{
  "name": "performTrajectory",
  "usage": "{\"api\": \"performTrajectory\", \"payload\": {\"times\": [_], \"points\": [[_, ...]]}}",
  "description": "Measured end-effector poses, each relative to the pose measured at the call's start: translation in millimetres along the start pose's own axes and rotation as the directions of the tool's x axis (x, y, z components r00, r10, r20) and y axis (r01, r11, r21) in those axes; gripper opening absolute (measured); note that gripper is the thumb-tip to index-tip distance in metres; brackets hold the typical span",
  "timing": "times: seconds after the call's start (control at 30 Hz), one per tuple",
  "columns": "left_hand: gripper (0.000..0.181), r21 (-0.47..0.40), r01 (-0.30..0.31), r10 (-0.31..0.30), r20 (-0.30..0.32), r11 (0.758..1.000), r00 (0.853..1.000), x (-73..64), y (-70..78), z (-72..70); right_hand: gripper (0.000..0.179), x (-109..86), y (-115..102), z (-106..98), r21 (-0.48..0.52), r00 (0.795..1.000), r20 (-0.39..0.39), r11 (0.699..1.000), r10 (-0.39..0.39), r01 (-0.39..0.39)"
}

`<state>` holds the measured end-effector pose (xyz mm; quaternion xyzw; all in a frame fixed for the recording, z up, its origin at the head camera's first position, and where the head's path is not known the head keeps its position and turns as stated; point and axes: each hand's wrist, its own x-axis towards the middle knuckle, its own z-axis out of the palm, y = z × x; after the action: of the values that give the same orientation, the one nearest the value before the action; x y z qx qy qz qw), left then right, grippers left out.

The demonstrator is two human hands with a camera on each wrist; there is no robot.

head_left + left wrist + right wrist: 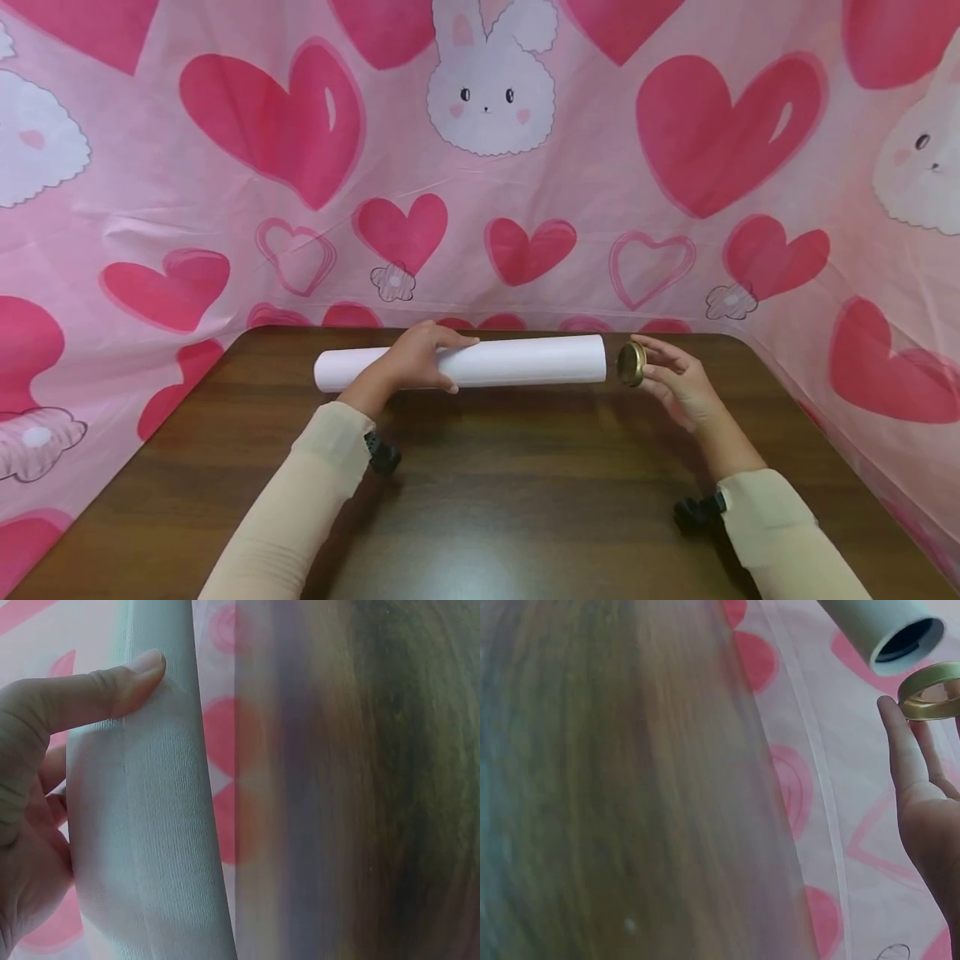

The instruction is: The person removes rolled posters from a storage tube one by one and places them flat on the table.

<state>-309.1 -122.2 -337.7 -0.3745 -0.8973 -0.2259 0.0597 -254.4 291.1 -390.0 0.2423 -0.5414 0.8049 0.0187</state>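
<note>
A long white tube [532, 360] lies sideways near the table's back edge, slightly raised at its right end. My left hand [416, 358] grips it left of its middle, thumb on the near side and fingers over the top. In the left wrist view the thumb presses on the tube's finely ribbed surface [165, 802]. My right hand [678, 379] pinches a round gold lid [632, 364] between thumb and fingers, just off the tube's right end. The right wrist view shows that end of the tube [889, 634] open and dark inside, with the gold lid [922, 712] apart from it, hollow side facing it.
A dark brown wooden table [480, 483] extends beneath both hands. Behind it and at both sides hangs a pink cloth [525, 183] with hearts and rabbits. Small black devices are strapped at the left wrist [384, 454] and right wrist [697, 512].
</note>
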Motion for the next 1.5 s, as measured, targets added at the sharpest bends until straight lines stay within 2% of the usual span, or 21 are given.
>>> {"api": "performTrajectory", "payload": {"times": [0.27,0.5,0.77,0.93,1.03,1.13,1.27,1.37,1.5], "points": [[0.075,0.022,-0.013,0.013,-0.025,1.000,1.000,-5.6,-3.5,-4.0,0.042,-8.5,-13.6,-15.6,-0.068,1.000,-0.011,0.998,0.001,-0.002],[0.075,0.010,-0.016,0.017,-0.042,1.000,0.999,-8.6,-4.6,-7.1,0.044,-17.5,-24.8,-32.3,-0.219,0.998,0.026,0.974,0.059,-0.052],[0.075,0.026,-0.006,0.007,-0.053,1.000,0.999,-12.8,-5.9,-9.8,0.045,-27.4,-30.3,-54.1,-0.362,0.994,-0.070,0.927,0.082,-0.102],[0.076,0.031,0.016,-0.014,-0.051,0.999,0.999,-17.4,-7.1,-10.6,0.045,-31.7,-28.7,-65.7,-0.376,0.989,-0.123,0.919,0.079,-0.120],[0.076,0.030,0.019,-0.018,-0.054,0.999,0.998,-19.8,-8.1,-10.7,0.045,-33.5,-28.1,-71.1,-0.410,0.982,-0.171,0.900,0.084,-0.149],[0.077,0.033,0.009,-0.007,-0.061,0.999,0.998,-21.9,-9.8,-10.1,0.045,-34.9,-28.7,-76.2,-0.523,0.966,-0.247,0.829,0.074,-0.197],[0.076,0.036,0.007,-0.004,-0.061,0.999,0.998,-23.2,-12.0,-8.3,0.053,-36.0,-31.0,-83.5,-0.691,0.938,-0.345,0.665,0.041,-0.283],[0.075,0.030,0.010,-0.009,-0.058,1.000,0.998,-23.2,-12.4,-7.5,0.063,-36.0,-32.7,-88.6,-0.740,0.916,-0.398,0.571,0.051,-0.354],[0.075,0.026,0.009,-0.007,-0.057,1.000,0.998,-23.0,-12.2,-6.4,0.070,-34.3,-33.6,-93.6,-0.762,0.889,-0.447,0.481,0.095,-0.434]]}}
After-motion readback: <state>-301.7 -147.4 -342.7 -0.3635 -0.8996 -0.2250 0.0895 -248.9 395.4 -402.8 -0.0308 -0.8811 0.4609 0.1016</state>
